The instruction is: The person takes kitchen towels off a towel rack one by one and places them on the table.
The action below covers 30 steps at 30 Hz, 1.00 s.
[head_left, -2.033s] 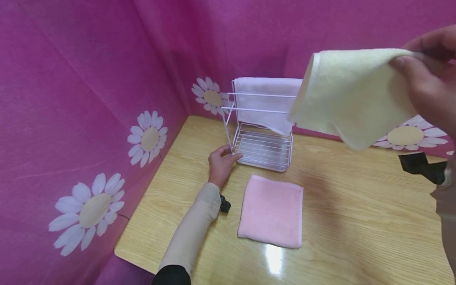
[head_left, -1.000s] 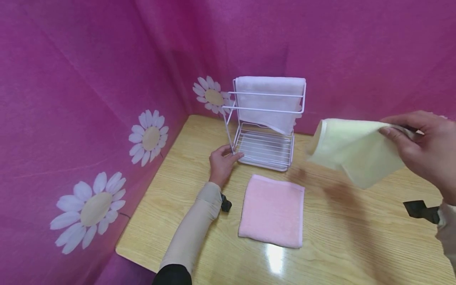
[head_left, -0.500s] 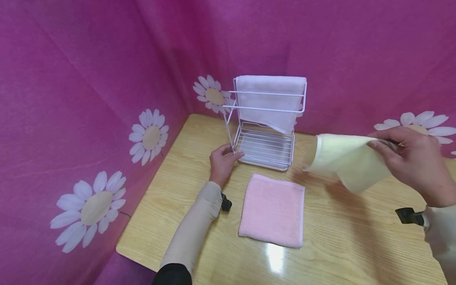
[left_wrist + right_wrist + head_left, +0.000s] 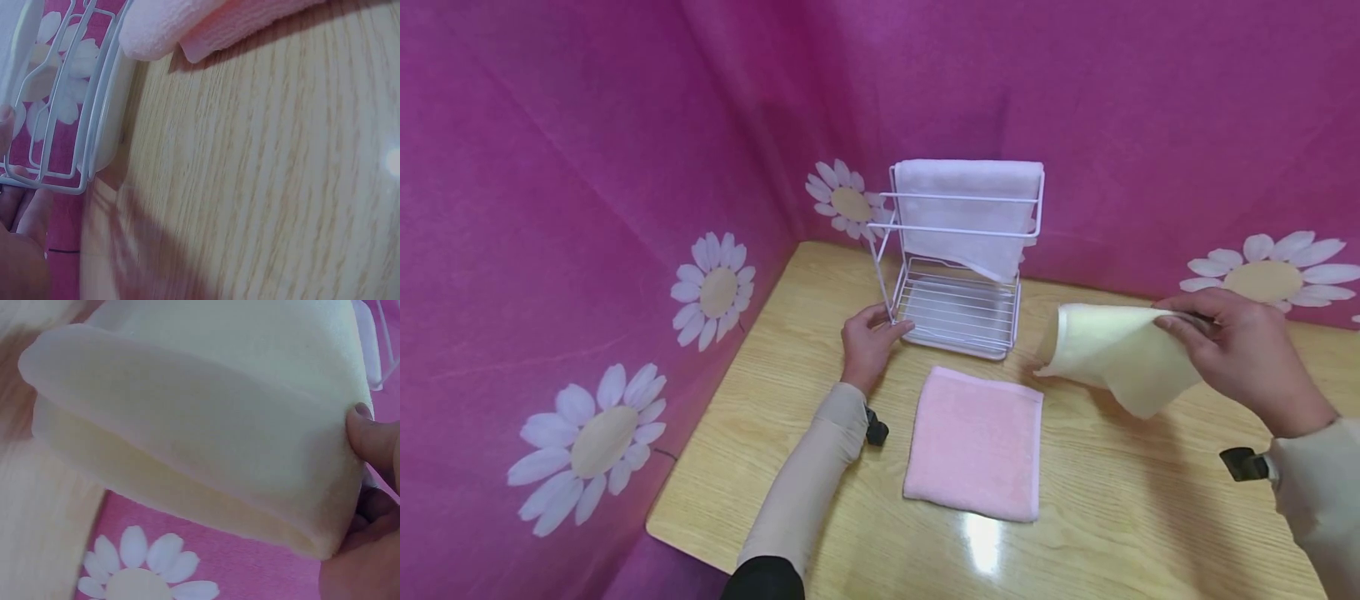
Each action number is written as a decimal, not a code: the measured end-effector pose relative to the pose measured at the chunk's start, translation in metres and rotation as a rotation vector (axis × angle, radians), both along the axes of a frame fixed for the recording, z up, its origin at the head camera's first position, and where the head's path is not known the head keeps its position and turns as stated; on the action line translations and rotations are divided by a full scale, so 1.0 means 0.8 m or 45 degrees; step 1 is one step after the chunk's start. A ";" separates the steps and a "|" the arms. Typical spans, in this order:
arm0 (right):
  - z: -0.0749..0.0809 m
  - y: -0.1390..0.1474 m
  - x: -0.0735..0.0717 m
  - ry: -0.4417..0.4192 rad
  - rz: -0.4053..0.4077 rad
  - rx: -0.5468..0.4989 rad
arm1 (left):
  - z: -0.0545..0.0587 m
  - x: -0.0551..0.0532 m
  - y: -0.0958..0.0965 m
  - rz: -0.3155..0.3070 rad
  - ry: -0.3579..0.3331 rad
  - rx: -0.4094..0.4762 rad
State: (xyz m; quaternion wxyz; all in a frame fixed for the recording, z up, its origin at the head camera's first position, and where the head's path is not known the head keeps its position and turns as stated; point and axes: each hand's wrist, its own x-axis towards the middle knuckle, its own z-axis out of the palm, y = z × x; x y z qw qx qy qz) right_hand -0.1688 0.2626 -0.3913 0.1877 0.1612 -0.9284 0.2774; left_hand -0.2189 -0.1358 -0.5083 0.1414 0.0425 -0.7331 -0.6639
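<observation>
My right hand (image 4: 1247,354) pinches a pale yellow towel (image 4: 1120,350) by one edge, thumb on top. The folded towel hangs above the table right of the rack; in the right wrist view its layers (image 4: 200,419) gape apart. With thumb and fingers, my left hand (image 4: 868,337) grips the lower front left corner of a white wire towel rack (image 4: 957,230). A white towel (image 4: 966,179) drapes over the rack's rear, highest bar, while the two lower bars in front are bare. Flat on the table before the rack lies a folded pink towel (image 4: 973,446).
Everything stands on a light wooden table (image 4: 1112,517). Under the rack's wire shelf sits a pale drip tray (image 4: 955,342). A magenta cloth (image 4: 1105,100) printed with large white daisies (image 4: 1266,271) hangs behind the table and along its left side.
My right hand has lowered the yellow towel from beside the rack's top toward the table and drawn it somewhat left. My left hand stays on the rack, and the pink towel has not moved.
</observation>
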 end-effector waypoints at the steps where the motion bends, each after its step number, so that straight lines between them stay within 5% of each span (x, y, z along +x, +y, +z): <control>1: -0.003 0.000 0.000 -0.008 -0.002 0.001 | 0.001 0.000 0.000 -0.006 0.003 0.003; 13: -0.031 0.001 0.000 0.068 0.068 -0.001 | -0.002 -0.002 -0.001 -0.017 -0.009 -0.007; 21: -0.037 0.001 0.005 0.054 0.070 0.009 | -0.029 -0.016 -0.008 -0.027 -0.018 0.015; 30: -0.038 -0.001 0.013 0.043 0.070 0.008 | -0.033 -0.017 -0.008 -0.010 -0.006 -0.044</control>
